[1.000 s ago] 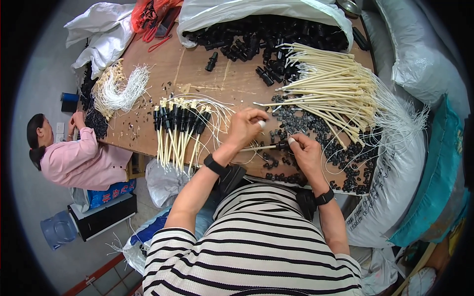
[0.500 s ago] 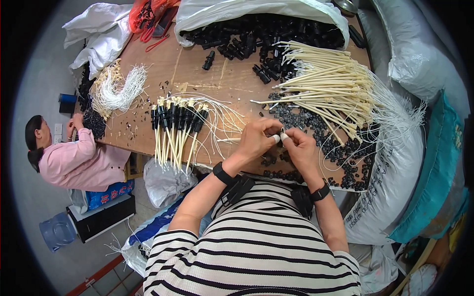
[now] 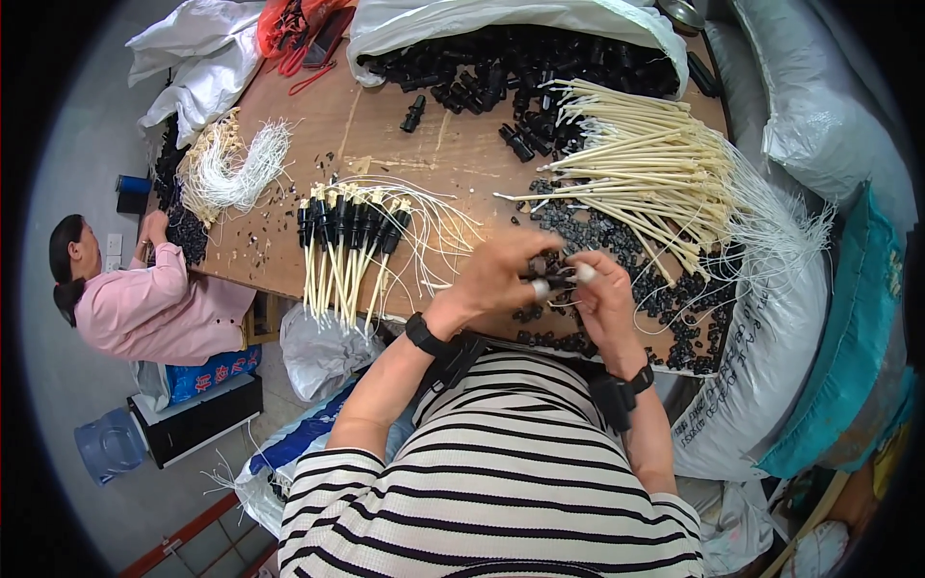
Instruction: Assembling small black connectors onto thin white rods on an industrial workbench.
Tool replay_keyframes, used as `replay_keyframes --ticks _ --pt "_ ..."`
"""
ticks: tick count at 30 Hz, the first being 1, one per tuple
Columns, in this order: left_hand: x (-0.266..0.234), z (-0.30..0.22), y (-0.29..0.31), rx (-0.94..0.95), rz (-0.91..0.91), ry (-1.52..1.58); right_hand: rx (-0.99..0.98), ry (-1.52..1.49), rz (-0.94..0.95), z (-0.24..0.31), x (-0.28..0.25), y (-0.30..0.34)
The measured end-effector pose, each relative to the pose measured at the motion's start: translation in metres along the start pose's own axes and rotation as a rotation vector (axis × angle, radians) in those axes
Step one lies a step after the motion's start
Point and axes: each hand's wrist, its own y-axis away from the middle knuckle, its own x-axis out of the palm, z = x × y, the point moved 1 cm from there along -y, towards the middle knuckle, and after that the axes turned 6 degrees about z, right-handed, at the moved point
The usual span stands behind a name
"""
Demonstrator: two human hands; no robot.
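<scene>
Over the front edge of the table, my left hand [image 3: 496,274] and my right hand [image 3: 605,292] are close together, with white coverings on some fingertips. My left fingers are curled, smeared by motion at the tips. Opposite them, the thumb and fingers of my right hand pinch together. Something small and dark shows between the hands, too blurred to name. Small black plastic pieces [image 3: 588,236] lie scattered just beyond and beside my hands. Left of them sits a row of cream tubes with black fittings [image 3: 352,226], thin white cords trailing from their upper ends.
At the right lies a heap of cream tubes with white cords [image 3: 655,173]. A white sack [image 3: 520,13] at the back spills black fittings. A bundle of white cord [image 3: 241,173] rests at the left. Filled sacks [image 3: 771,356] line the right side; a co-worker in pink [image 3: 159,308] sits left.
My hands have shifted slightly, with the right fingers turned and spread wider around the small dark thing. A cream tube end near my left hand is now mostly hidden.
</scene>
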Motion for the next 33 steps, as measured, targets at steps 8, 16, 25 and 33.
replay_keyframes --ticks 8,16,25,33 --pt "0.004 -0.002 0.004 -0.259 0.202 0.147 -0.347 1.188 0.119 0.018 0.001 0.008" --pt "-0.001 -0.020 0.007 -0.122 0.244 -0.396 -0.061 1.136 -0.038 0.017 0.017 -0.004" --pt "-0.086 0.005 0.042 -0.193 -0.325 -0.694 -0.411 1.021 -0.181 0.019 0.047 -0.012" --pt "-0.097 0.023 0.034 -0.325 -0.373 -0.717 -0.531 1.554 0.134 -0.001 0.025 -0.023"
